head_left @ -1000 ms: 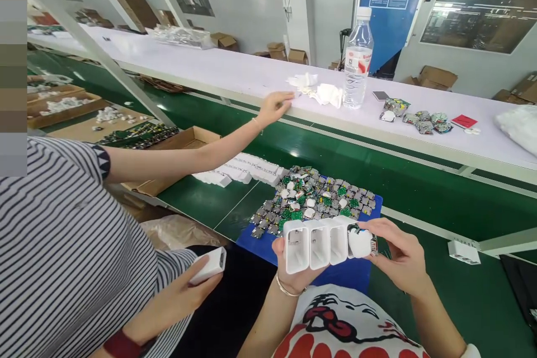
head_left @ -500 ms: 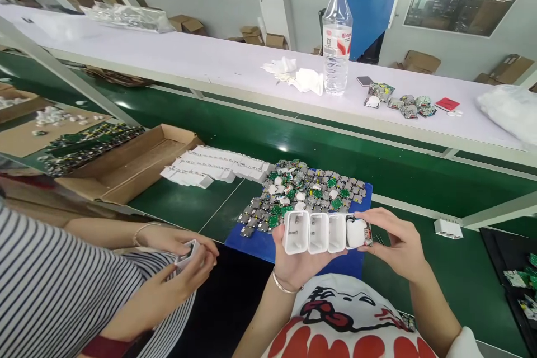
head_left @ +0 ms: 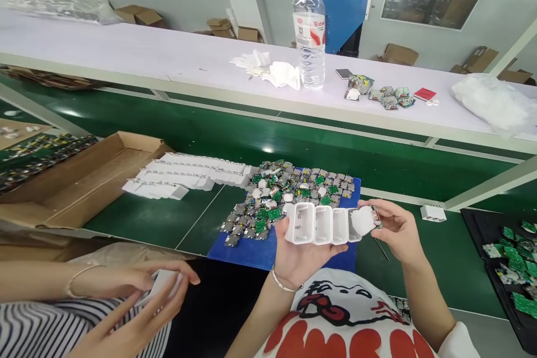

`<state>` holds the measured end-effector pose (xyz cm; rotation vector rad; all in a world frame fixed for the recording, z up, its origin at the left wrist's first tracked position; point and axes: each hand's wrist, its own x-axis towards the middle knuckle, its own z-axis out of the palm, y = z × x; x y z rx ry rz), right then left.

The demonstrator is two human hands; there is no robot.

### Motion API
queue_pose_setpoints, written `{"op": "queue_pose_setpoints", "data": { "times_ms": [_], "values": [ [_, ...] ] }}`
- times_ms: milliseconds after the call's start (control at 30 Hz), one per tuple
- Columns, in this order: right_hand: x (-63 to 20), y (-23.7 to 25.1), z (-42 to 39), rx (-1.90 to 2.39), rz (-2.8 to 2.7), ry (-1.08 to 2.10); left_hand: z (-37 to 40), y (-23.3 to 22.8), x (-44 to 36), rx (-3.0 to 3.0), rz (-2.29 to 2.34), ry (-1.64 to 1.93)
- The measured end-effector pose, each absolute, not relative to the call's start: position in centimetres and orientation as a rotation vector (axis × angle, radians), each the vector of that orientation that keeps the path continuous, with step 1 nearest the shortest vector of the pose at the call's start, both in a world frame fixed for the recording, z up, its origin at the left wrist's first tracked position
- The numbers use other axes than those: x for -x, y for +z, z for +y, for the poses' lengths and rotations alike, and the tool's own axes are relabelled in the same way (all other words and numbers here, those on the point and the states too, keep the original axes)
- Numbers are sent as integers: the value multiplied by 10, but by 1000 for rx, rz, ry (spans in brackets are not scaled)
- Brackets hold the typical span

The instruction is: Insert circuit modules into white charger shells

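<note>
At the far left a co-worker's hands [head_left: 138, 296] hold a small white casing. On the green belt lie rows of white casings [head_left: 188, 174], then a blue tray [head_left: 251, 249] with a heap of circuit boards [head_left: 285, 196]. The left hand [head_left: 300, 251] is closed under a row of four white charger casings [head_left: 323, 225]. The right hand [head_left: 396, 229] pinches a white cap [head_left: 363, 220] at the row's right end

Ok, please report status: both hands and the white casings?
Left hand holds row of white casings. Right hand presses insert into end casing. Co-worker's hands clear, at left.
</note>
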<state>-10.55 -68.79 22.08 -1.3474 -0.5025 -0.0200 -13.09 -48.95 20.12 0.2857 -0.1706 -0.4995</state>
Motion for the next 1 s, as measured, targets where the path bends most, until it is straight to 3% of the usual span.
{"op": "queue_pose_setpoints", "data": {
  "times_ms": [533,1000],
  "values": [
    [112,204,-683,1291,-571,-263,-489,201,123,-263,-199,-465],
    [121,210,-686,1607,-756,-315,-478,196,125,-339,-195,-378]
  ]
}}
